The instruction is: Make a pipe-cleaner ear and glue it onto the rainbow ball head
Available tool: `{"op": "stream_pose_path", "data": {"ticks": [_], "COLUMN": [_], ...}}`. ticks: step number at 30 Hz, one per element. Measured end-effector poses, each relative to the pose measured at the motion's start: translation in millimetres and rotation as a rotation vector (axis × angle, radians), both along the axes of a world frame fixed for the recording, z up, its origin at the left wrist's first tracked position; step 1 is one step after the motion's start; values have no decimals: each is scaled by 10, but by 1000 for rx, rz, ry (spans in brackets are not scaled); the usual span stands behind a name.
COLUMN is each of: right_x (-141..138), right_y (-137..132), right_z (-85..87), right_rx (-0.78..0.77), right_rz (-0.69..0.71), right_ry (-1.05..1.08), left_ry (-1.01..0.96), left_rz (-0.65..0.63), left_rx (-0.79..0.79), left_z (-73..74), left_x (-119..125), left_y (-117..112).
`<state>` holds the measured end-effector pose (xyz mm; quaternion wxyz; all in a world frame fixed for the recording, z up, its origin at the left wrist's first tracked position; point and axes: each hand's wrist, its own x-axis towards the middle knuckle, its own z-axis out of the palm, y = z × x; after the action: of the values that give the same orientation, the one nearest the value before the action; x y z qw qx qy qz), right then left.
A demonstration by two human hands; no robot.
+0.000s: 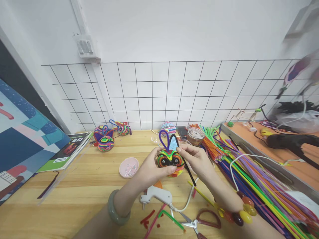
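My left hand (151,166) is wrapped round a multicoloured pipe-cleaner ball (171,154), its thumb across the front below two black, round eyes. From the top of the ball rise a purple loop (160,136) and a light-blue pointed ear (173,144). A black pipe cleaner (191,175) edges the ear, and its loose end hangs down past the ball's right side. With thumb and forefinger together, my right hand (195,158) pinches this pipe cleaner at the ear's lower right. Just beneath my hands lies a white glue gun (158,195).
Red-handled scissors (208,219) and green cut pieces (171,219) lie in front. A pink dish (120,170) holds small beads. Bundles of pipe cleaners (251,179) cover the right side, beside an orange board (251,139). Finished-looking colourful balls (106,143) stand back left.
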<state>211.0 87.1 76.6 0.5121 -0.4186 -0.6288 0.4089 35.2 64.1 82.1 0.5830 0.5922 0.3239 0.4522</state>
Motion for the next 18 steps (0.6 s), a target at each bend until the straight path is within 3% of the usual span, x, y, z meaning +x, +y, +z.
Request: {"op": "stream_pose_path", "data": {"ticks": [18], "right_x": [-13], "right_y": [-10], "right_z": [15], "right_rx": [4], "right_rz": [-13], "right_ry": [6], "left_ry": [21], "left_rz": [13], "left_rx": [25], "left_z": [-16], "left_x": [-4], "left_y": [9]}}
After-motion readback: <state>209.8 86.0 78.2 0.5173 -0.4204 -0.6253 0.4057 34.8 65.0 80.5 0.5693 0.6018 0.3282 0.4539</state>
